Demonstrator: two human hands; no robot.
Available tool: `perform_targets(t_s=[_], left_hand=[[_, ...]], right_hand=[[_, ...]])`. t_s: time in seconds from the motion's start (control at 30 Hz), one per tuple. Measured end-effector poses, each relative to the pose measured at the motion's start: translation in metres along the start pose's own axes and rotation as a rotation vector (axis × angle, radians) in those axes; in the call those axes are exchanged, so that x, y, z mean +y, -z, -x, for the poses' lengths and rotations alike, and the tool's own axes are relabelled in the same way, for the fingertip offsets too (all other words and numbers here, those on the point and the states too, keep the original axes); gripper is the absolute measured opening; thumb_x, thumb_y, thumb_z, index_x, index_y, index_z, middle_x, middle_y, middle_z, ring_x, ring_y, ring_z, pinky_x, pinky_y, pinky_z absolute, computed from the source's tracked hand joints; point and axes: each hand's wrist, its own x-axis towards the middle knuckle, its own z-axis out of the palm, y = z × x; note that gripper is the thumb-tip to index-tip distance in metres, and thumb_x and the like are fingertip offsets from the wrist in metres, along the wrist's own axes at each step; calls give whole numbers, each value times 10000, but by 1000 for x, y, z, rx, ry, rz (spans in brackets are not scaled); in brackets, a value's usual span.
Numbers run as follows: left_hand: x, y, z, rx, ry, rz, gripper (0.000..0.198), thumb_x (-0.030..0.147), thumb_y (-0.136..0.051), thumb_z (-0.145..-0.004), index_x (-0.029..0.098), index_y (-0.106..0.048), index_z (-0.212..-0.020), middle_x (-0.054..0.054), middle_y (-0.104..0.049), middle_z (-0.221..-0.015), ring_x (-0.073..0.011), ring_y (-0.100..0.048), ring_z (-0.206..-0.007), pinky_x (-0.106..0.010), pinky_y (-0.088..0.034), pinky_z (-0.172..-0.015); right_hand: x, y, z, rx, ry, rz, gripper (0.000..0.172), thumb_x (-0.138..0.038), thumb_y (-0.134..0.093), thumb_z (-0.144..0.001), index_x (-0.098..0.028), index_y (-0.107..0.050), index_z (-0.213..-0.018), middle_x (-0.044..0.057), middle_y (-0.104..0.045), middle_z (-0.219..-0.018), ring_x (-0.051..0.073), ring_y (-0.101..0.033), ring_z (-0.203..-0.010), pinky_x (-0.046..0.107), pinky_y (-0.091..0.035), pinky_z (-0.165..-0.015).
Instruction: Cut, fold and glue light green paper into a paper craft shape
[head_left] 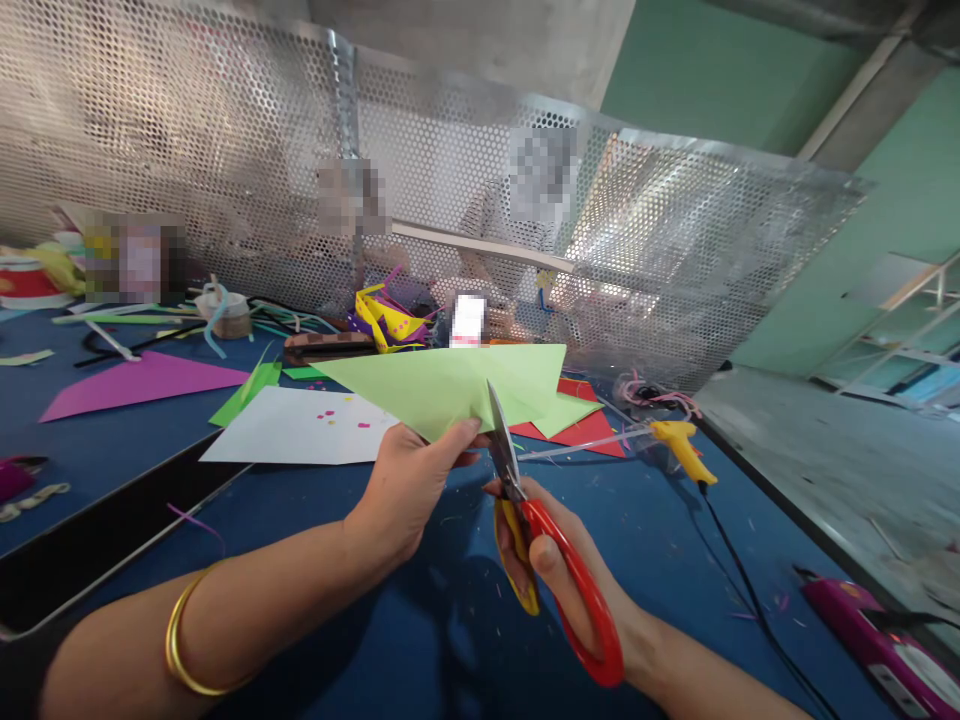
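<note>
My left hand (pixel 412 475) pinches the lower edge of a light green sheet of paper (pixel 420 390) between thumb and fingers, holding it up above the table. In my right hand (pixel 566 560) is a pair of scissors (pixel 577 590) with one red and one yellow handle. Their blades point up and away from me and meet the paper's lower edge just right of my left thumb. One blade lies in front of the paper; the other is mostly hidden. Behind the paper, a white sheet (pixel 292 425) with small pink bits on it lies on the table.
A yellow glue gun (pixel 682 448) with a black cord lies on the blue table (pixel 420 620) to the right. Red paper (pixel 600 405), purple paper (pixel 150 385) and a magenta pouch (pixel 877 640) lie around. A perforated metal screen (pixel 450 150) stands behind, with people beyond it.
</note>
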Motion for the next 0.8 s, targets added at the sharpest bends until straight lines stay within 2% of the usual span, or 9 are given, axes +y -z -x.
perform_targets(t_s=[0.43, 0.67, 0.8], left_hand=[[1, 0, 2, -45, 24, 73, 249, 307, -771, -700, 125, -735, -866, -55, -758, -797, -177, -701, -758, -274, -579, -717], [1, 1, 4, -57, 21, 77, 224, 308, -768, -705, 130, -740, -839, -59, -757, -792, -174, -697, -753, -272, -576, -702], [2, 1, 4, -58, 19, 69, 219, 300, -763, -709, 127, -743, -843, -65, -759, -798, -177, -701, -757, -275, -578, -705]], right_hand=[[1, 0, 2, -12, 23, -24, 590, -677, -483, -853, -222, -449, -1227, 12, -474, -847, 92, -412, -581, 258, -372, -527], [2, 1, 3, -30, 45, -17, 624, -713, -434, -847, -237, -436, -1249, 31, -492, -891, 121, -459, -640, 287, -412, -580], [0, 1, 3, -33, 52, 7, 659, -739, -426, -829, -241, -433, -1261, 35, -495, -901, 121, -455, -637, 281, -413, -562]])
